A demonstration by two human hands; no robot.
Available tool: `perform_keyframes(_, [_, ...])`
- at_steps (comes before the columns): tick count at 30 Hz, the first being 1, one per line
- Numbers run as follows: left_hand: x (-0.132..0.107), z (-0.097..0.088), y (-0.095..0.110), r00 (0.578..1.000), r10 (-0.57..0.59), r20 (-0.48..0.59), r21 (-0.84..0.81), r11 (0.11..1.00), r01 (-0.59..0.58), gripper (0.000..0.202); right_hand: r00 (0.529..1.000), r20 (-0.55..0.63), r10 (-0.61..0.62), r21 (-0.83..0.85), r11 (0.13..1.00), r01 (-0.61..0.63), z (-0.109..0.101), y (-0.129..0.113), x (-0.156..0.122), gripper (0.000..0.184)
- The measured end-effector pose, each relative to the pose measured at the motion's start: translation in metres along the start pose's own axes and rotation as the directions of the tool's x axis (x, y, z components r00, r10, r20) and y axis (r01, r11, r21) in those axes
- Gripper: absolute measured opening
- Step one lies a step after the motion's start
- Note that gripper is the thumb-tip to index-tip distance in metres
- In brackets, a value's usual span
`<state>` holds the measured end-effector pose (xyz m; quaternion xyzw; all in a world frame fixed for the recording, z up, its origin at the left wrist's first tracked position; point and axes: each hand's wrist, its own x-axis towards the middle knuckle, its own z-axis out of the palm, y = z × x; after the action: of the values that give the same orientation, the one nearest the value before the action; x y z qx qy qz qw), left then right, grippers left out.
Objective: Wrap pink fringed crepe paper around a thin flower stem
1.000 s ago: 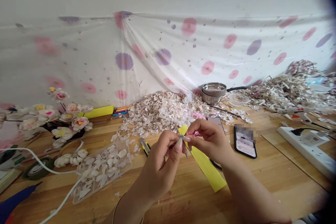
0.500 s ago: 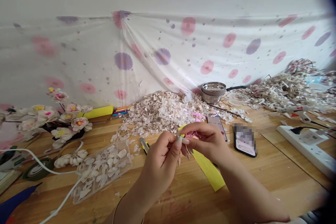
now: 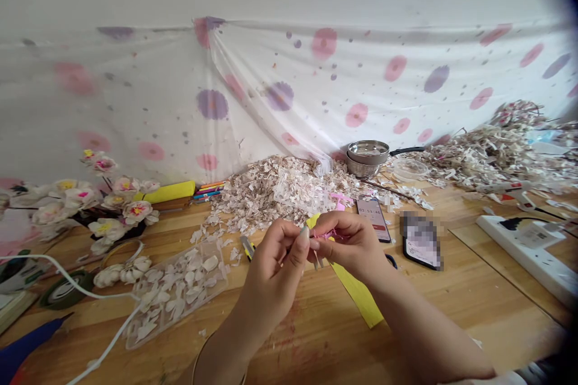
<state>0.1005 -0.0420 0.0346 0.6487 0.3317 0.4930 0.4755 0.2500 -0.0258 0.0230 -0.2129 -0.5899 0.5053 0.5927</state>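
My left hand (image 3: 280,261) and my right hand (image 3: 350,246) meet in front of me, fingertips pinched together. Between them shows a small pink fringed strip (image 3: 332,233), partly hidden by the fingers. My left thumb and forefinger press at its left end, while the right fingers close around the rest. Beneath the right hand lies a yellow paper strip (image 3: 359,298), its upper end rising behind the fingers. A dark blue loop (image 3: 392,261), perhaps a scissors handle, shows beside the right wrist. Left of my left hand is a yellow-and-black cutter (image 3: 247,248).
A clear tray (image 3: 130,341) with whitish petal pieces lies at left, near green tape (image 3: 56,295) and made-up flowers (image 3: 106,225). Heaped pale scraps (image 3: 257,192) cover the back. Metal bowls (image 3: 368,153), two phones (image 3: 374,219) and a power strip (image 3: 530,258) stand right.
My right fingers have curled in closer, and the pink fringe shows more beside them. The dark blue loop has come into view by the right wrist. Both hands stay together.
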Motion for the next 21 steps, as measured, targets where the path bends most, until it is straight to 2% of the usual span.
perform_keyframes(5, [0.0002, -0.0050, 0.0048, 1.000, 0.000, -0.028, 0.116, 0.993, 0.003, 0.027, 0.998, 0.018, -0.056, -0.200, 0.978, 0.059, 0.0002, -0.0005, -0.0004, 0.009])
perform_keyframes(11, [0.0003, -0.0063, 0.0044, 0.999, -0.039, -0.010, 0.170, 0.985, 0.040, 0.031, 0.999, -0.046, -0.008, -0.145, 0.989, 0.001, 0.0012, -0.0001, 0.0007, 0.020])
perform_keyframes(18, [0.0032, -0.0087, 0.0044, 0.999, -0.042, -0.027, 0.096, 0.994, 0.044, 0.029, 1.000, -0.020, 0.001, -0.207, 0.978, -0.005, -0.0009, -0.0001, 0.0019, 0.025])
perform_keyframes(21, [0.0069, -0.0106, 0.0009, 0.997, -0.071, 0.007, -0.010, 0.997, 0.071, 0.028, 0.999, 0.048, 0.021, -0.218, 0.976, -0.010, -0.0024, 0.0009, 0.0020, 0.027])
